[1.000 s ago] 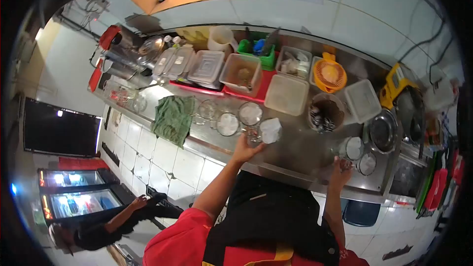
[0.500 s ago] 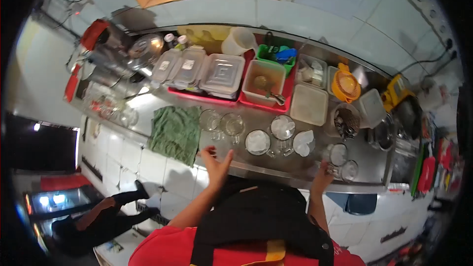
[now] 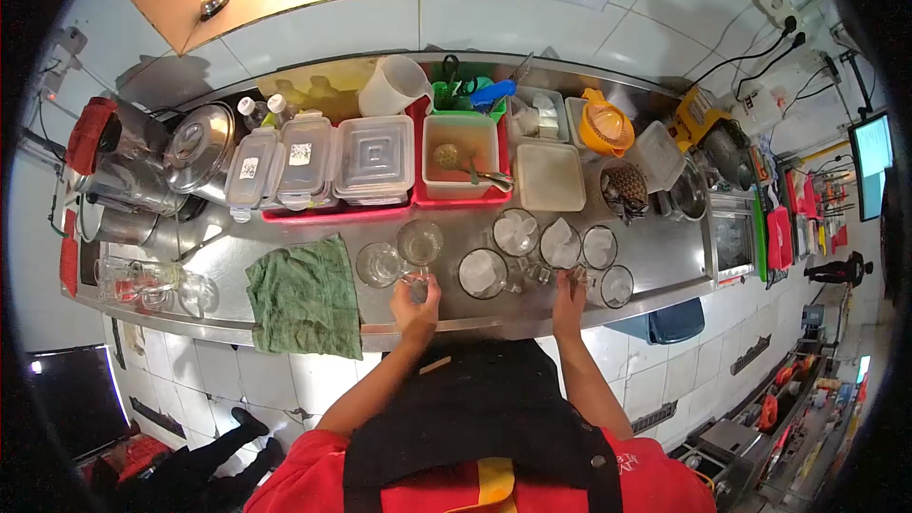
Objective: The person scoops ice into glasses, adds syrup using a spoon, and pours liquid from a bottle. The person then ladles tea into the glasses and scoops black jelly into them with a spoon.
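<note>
The left grip curls at the handles of the clear mugs; the right grip meets handles among the iced mugs. Whether either is closed, I cannot tell. All stand on the worktop. Rigid, breakable glass, probably slick; ice adds weight, so handles suit best.

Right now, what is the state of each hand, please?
Left hand: fingers at the handle of a mug without ice; firm grip cannot be told.
Right hand: fingers by the handles of ice-filled mugs; closed or not cannot be told.
</note>
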### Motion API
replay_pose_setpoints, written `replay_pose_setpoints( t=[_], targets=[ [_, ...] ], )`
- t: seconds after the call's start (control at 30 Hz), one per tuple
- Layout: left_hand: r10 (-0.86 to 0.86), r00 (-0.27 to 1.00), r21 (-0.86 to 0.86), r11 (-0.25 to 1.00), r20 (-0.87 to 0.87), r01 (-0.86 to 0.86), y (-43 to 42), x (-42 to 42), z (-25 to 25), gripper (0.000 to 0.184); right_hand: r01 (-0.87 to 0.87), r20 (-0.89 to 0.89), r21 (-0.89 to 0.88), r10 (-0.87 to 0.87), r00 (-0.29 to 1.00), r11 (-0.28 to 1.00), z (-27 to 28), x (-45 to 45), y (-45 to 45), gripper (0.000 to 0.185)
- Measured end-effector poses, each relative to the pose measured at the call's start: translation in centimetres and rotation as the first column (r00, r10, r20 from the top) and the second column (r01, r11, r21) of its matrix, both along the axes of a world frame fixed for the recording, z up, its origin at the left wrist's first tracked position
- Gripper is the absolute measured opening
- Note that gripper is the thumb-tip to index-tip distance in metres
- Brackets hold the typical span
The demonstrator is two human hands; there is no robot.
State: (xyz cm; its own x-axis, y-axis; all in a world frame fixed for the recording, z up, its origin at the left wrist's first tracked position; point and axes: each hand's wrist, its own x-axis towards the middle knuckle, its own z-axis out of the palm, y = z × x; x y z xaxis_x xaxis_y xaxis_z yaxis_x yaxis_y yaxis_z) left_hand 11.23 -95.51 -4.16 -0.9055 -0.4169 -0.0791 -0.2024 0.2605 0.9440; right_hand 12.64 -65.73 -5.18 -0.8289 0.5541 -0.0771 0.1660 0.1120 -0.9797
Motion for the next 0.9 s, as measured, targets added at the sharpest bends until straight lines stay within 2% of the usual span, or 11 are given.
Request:
replay_pose_setpoints(
  t=[0.13,0.2,0.23,0.3,0.37,0.43,0.5,0.6,0.7,0.8,0.9],
  targets=[
    [0.005,0.998,-0.014,1.0,-0.062,-0.006,-0.1,-1.2,-0.1,0.034,-0.081,0.076,-0.04,0.084,0.994,0.996,2.7,-0.7,-1.7,0.031],
    [0.016,0.995,-0.061,0.998,-0.102,-0.022,0.1,-1.4,0.0,0.038,-0.212,0.145,0.331,0.172,0.974,0.919,0.9,0.2,-0.3,0.045],
    [0.061,0.994,-0.073,0.995,-0.096,-0.068,0.2,-1.3,0.0,0.038,-0.257,0.149,0.319,0.22,0.964,0.912,-0.9,1.0,0.8,0.045],
    [0.13,0.992,0.12,0.984,0.001,-0.129,-0.3,-1.6,0.1,0.043,-0.138,0.085,-0.198,0.157,0.984,0.97,-4.6,1.3,1.2,0.069],
    [0.13,0.988,0.155,0.981,-0.076,-0.117,-1.5,-1.8,-2.6,0.044,-0.158,0.267,-0.192,0.206,0.941,0.969,2.7,1.5,-0.6,0.078],
    [0.124,0.981,0.181,0.979,-0.15,-0.096,-3.4,-0.9,-3.1,0.045,-0.261,0.13,-0.282,0.306,0.943,0.923,2.6,2.3,0.1,0.08],
    [0.008,0.99,0.155,0.988,-0.144,0.015,-4.7,-0.1,-1.0,0.045,-0.224,0.157,-0.38,0.301,0.94,0.897,2.7,2.9,1.2,0.076],
    [0.097,0.98,0.09,0.992,-0.173,-0.083,-8.3,1.7,5.3,0.034,-0.195,0.156,-0.477,0.301,0.941,0.857,4.6,2.8,0.9,0.072],
    [0.237,0.959,0.039,0.971,-0.155,-0.234,-14.5,1.8,7.2,0.029,-0.23,0.096,-0.454,0.304,0.948,0.861,4.7,2.6,0.4,0.066],
    [0.388,0.892,0.205,0.916,-0.232,-0.345,-23.8,0.6,5.5,0.03,-0.376,0.134,-0.204,0.406,0.904,0.904,4.8,2.3,0.0,0.069],
    [0.491,0.833,0.378,0.844,-0.255,-0.381,-32.7,-0.2,3.2,0.033,-0.432,0.041,-0.184,0.446,0.894,0.883,4.1,2.4,-0.3,0.075]
  ],
)
